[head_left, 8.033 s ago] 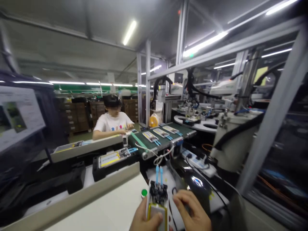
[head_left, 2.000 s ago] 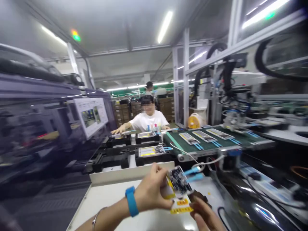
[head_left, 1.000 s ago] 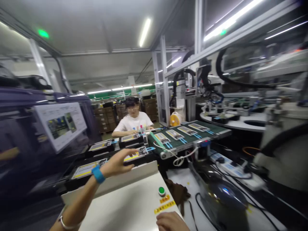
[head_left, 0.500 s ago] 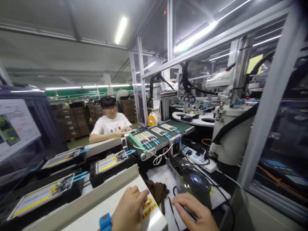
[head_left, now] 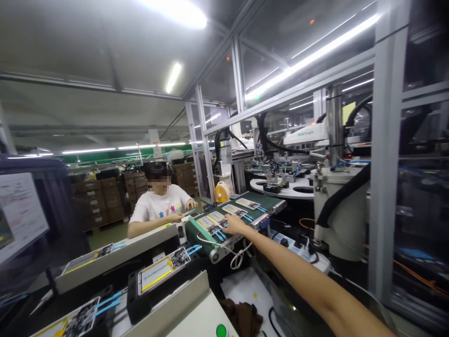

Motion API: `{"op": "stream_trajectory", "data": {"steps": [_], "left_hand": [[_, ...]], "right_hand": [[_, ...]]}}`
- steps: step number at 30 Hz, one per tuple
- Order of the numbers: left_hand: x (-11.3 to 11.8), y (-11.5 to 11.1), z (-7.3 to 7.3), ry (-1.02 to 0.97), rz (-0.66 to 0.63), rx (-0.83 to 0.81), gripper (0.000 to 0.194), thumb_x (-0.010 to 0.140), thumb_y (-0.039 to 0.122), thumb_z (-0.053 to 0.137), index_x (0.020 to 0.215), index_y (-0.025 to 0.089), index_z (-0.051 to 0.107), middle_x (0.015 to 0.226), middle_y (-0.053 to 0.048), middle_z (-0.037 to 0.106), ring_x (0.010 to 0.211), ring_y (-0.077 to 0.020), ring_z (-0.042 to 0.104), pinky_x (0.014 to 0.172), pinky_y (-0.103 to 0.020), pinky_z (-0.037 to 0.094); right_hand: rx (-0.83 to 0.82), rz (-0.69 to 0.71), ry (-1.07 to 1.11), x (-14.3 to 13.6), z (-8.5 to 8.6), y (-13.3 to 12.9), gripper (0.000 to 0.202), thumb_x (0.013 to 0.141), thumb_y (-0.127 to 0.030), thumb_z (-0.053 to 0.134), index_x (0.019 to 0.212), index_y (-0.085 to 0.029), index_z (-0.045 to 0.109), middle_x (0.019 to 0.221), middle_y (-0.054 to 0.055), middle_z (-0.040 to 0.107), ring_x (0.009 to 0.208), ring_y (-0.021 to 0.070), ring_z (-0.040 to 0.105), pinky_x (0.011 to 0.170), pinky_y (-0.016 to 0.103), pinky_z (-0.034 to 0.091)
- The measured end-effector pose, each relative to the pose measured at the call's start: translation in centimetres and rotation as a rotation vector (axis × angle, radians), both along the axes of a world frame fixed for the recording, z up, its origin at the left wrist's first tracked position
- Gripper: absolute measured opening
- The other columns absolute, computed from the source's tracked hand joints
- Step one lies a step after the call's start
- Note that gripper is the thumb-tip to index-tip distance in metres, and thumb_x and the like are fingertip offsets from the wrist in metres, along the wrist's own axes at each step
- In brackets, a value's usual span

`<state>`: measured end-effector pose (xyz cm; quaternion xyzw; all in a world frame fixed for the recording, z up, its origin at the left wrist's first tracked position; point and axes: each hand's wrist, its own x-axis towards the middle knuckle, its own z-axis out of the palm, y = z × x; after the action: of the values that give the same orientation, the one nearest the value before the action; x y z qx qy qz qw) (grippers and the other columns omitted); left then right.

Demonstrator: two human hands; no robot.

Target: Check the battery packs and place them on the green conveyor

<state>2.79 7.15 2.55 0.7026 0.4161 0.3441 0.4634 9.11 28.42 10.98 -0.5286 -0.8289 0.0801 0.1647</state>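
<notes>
My right hand [head_left: 234,225] reaches across to the green conveyor belt [head_left: 268,202], its fingers bent over the circuit-board end of a flat unit [head_left: 216,218]. That unit has a pale battery panel, a board and blue ribbon tabs; its edge is at my fingers and it still lies on the belt. Another such unit [head_left: 206,223] lies to its left, and two more, one [head_left: 233,210] and another [head_left: 247,203], lie farther along. My left hand is out of view. Nearer me, a similar unit [head_left: 157,276] rests in a black fixture [head_left: 135,304].
A co-worker [head_left: 161,201] sits across the line, hands near the belt's left end. A green button [head_left: 221,331] is on the pale housing in front. Power cables, a power strip [head_left: 298,248], a brown cloth [head_left: 242,316] and a metal-framed robot cell [head_left: 384,187] are on the right.
My right hand has moved from the lower right forward to the units on the belt. My left hand has left the view, uncovering the green button. The camera view has tilted up.
</notes>
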Motion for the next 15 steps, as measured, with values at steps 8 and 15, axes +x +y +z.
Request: {"op": "stream_trajectory", "data": {"steps": [8,15], "left_hand": [[-0.3,2.0,0.2,-0.072,-0.062,-0.087,0.030,0.064,0.066,0.069,0.078,0.041,0.063,0.068,-0.003,0.066,0.085,-0.0368,0.065,0.064,-0.056,0.049],[-1.7,-2.3,1.6,-0.096,-0.064,-0.149,0.023,0.088,0.040,0.059,0.110,0.030,0.060,0.108,-0.007,0.067,0.102,-0.0263,0.060,0.083,-0.049,0.052]], "right_hand": [[-0.066,-0.054,-0.012,-0.8,-0.5,4.9,0.038,0.089,-0.034,0.058,0.122,-0.016,0.053,0.124,0.009,0.057,0.108,0.0234,0.059,0.090,0.046,0.051],[-0.078,-0.134,0.019,1.0,-0.2,3.4,0.038,0.089,-0.035,0.058,0.122,-0.017,0.053,0.122,0.009,0.058,0.106,0.0230,0.059,0.090,0.047,0.051]]}}
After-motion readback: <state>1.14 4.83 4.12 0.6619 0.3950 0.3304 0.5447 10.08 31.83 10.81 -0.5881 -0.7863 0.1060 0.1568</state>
